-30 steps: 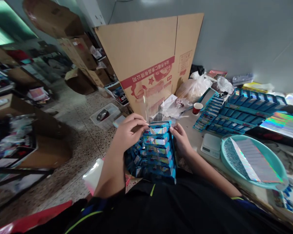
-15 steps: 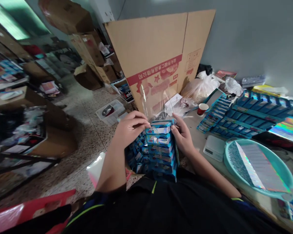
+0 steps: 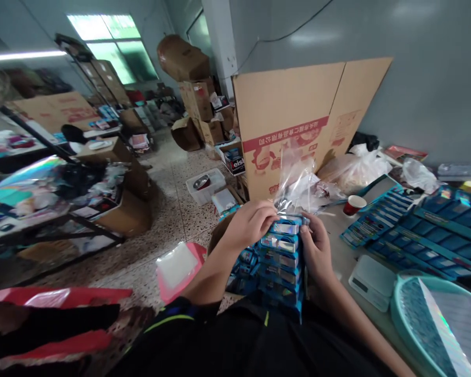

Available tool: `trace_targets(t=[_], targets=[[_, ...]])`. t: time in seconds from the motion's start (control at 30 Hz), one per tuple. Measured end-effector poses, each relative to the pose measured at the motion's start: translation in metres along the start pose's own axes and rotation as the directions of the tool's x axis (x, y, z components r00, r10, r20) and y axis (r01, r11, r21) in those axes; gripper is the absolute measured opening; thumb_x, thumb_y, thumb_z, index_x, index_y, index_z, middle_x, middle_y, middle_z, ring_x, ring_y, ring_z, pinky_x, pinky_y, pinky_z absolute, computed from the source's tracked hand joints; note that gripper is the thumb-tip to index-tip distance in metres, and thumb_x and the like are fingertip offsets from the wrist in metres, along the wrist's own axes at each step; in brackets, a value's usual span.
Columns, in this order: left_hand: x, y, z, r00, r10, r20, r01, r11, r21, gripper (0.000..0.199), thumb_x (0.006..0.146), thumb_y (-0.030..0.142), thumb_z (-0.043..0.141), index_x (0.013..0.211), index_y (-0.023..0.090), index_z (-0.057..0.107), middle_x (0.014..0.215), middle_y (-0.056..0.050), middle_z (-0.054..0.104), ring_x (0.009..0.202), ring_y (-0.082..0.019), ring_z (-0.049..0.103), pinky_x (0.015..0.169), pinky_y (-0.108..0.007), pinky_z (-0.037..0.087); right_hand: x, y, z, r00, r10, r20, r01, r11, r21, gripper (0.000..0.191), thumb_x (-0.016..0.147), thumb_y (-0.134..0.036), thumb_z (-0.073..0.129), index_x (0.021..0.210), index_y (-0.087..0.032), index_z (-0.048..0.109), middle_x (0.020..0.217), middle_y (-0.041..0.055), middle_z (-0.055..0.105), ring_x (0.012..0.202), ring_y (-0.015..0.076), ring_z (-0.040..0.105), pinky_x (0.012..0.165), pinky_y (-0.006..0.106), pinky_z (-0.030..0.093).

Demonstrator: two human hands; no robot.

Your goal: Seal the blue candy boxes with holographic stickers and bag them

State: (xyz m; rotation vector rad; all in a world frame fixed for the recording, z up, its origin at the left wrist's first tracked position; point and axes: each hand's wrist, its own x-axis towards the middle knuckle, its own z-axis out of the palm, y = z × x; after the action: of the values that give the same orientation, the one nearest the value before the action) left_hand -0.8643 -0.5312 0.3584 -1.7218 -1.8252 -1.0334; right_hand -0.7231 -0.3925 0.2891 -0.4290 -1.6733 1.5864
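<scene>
In the lower middle of the frame, against the person's dark clothing, is a stepped blue stack [image 3: 279, 259] of about 6 rows of small packs, with clear film [image 3: 296, 186] rising from its upper end. The left hand [image 3: 251, 225] is clamped at the stack's upper left corner, thumb and fingertips together; whether they pinch film, card or both, I cannot tell. The right hand [image 3: 317, 246] grips the upper right corner, thumb against the near side and fingers partly hidden behind. The stack looks light for its bulk and stiff only along its card edges, so a squeeze across the middle could dent it or shift a row; the 2 upper corners, or the long sides lower down, seem the safest places to hold. The film looks thin, glossy and limp, likely slippery and easily creased or torn, and calls for a dry fingertip pinch near its edge. Loose blue packs [image 3: 246, 257] lie just left of the stack, below the left hand. A paper cup [image 3: 354, 206] and a white scale [image 3: 372, 281] sit right of centre, with a teal basin [image 3: 394, 314] at the lower right.
</scene>
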Motion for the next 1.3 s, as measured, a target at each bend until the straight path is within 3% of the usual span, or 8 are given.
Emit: trace_targets(t=[0.3, 0.53, 0.8, 0.87, 1.0, 1.07, 1.17, 1.3], targets=[[-0.007, 0.012, 0.006, 0.947, -0.322, 0.005, 0.311, 0.910, -0.273, 0.011, 0.091, 0.027, 0.072, 0.099, 0.021, 0.070, 0.103, -0.007, 0.064, 0.091, -0.018, 0.066, 0.085, -0.032, 0.057, -0.012, 0.010, -0.002, 0.993, 0.116, 0.034, -0.119, 0.985, 0.123, 0.039, 0.089, -0.047, 0.074, 0.121, -0.026, 0.064, 0.103, 0.0041, 0.071, 0.085, 0.0226, 0.066, 0.073, 0.033, 0.054], [-0.023, 0.014, 0.038, 0.610, -0.767, -0.200, 0.473, 0.555, -0.684, 0.030, 0.074, 0.043, 0.086, 0.080, 0.019, 0.069, 0.080, -0.002, 0.062, 0.070, -0.015, 0.061, 0.064, -0.027, 0.051, -0.017, 0.017, -0.001, 0.990, 0.100, -0.098, -0.090, 0.991, 0.094, 0.039, 0.087, -0.049, 0.075, 0.115, -0.024, 0.067, 0.098, 0.0044, 0.071, 0.079, 0.0219, 0.065, 0.069, 0.033, 0.051], [-0.038, 0.012, 0.059, 0.523, -0.847, -0.094, 0.556, 0.422, -0.716, 0.032, 0.081, 0.049, 0.077, 0.080, 0.019, 0.067, 0.079, -0.002, 0.065, 0.074, -0.016, 0.061, 0.072, -0.028, 0.051, -0.025, 0.031, 0.003, 0.983, 0.146, -0.108, -0.135, 0.986, 0.103, 0.043, 0.082, -0.048, 0.081, 0.115, -0.023, 0.065, 0.100, 0.0053, 0.071, 0.087, 0.0231, 0.066, 0.077, 0.035, 0.053], [-0.042, 0.011, 0.062, 0.538, -0.828, -0.161, 0.563, 0.495, -0.662, 0.030, 0.084, 0.048, 0.075, 0.080, 0.019, 0.066, 0.079, -0.002, 0.064, 0.074, -0.016, 0.061, 0.070, -0.028, 0.050, -0.025, 0.035, 0.004, 0.980, 0.172, -0.096, -0.158, 0.978, 0.139, 0.052, 0.082, -0.048, 0.081, 0.123, -0.025, 0.061, 0.107, 0.0054, 0.070, 0.092, 0.0230, 0.068, 0.081, 0.035, 0.054], [-0.046, 0.008, 0.056, 0.692, -0.654, -0.305, 0.490, 0.736, -0.467, 0.021, 0.090, 0.038, 0.071, 0.078, 0.020, 0.068, 0.083, -0.004, 0.064, 0.078, -0.017, 0.061, 0.072, -0.030, 0.050, -0.018, 0.047, -0.001, 0.934, 0.346, -0.089, -0.305, 0.902, 0.304, 0.095, 0.075, -0.055, 0.086, 0.152, -0.032, 0.035, 0.116, 0.0049, 0.071, 0.102, 0.0264, 0.070, 0.088, 0.041, 0.057], [-0.045, 0.005, 0.051, 0.747, -0.606, -0.275, 0.475, 0.775, -0.416, 0.021, 0.091, 0.036, 0.071, 0.077, 0.020, 0.068, 0.081, -0.004, 0.063, 0.076, -0.017, 0.060, 0.072, -0.030, 0.050, -0.014, 0.053, -0.004, 0.897, 0.440, 0.035, -0.425, 0.840, 0.338, 0.094, 0.071, -0.064, 0.084, 0.148, -0.026, 0.045, 0.116, 0.0085, 0.073, 0.105, 0.0306, 0.071, 0.088, 0.045, 0.058], [-0.040, 0.000, 0.049, 0.750, -0.639, -0.170, 0.501, 0.717, -0.484, 0.023, 0.087, 0.039, 0.075, 0.079, 0.019, 0.068, 0.086, -0.004, 0.064, 0.073, -0.016, 0.060, 0.067, -0.028, 0.050, -0.011, 0.056, -0.008, 0.881, 0.447, 0.155, -0.473, 0.818, 0.328, 0.076, 0.065, -0.065, 0.087, 0.123, -0.020, 0.067, 0.116, 0.0119, 0.074, 0.108, 0.0347, 0.070, 0.092, 0.048, 0.057], [-0.041, -0.007, 0.061, 0.698, -0.716, 0.011, 0.578, 0.555, -0.599, 0.030, 0.079, 0.046, 0.080, 0.090, 0.018, 0.076, 0.100, -0.009, 0.072, 0.090, -0.020, 0.067, 0.081, -0.030, 0.054, -0.014, 0.055, -0.012, 0.899, 0.427, 0.091, -0.431, 0.834, 0.344, 0.066, 0.065, -0.056, 0.091, 0.117, -0.021, 0.070, 0.114, 0.0089, 0.075, 0.105, 0.0324, 0.071, 0.095, 0.048, 0.056]])
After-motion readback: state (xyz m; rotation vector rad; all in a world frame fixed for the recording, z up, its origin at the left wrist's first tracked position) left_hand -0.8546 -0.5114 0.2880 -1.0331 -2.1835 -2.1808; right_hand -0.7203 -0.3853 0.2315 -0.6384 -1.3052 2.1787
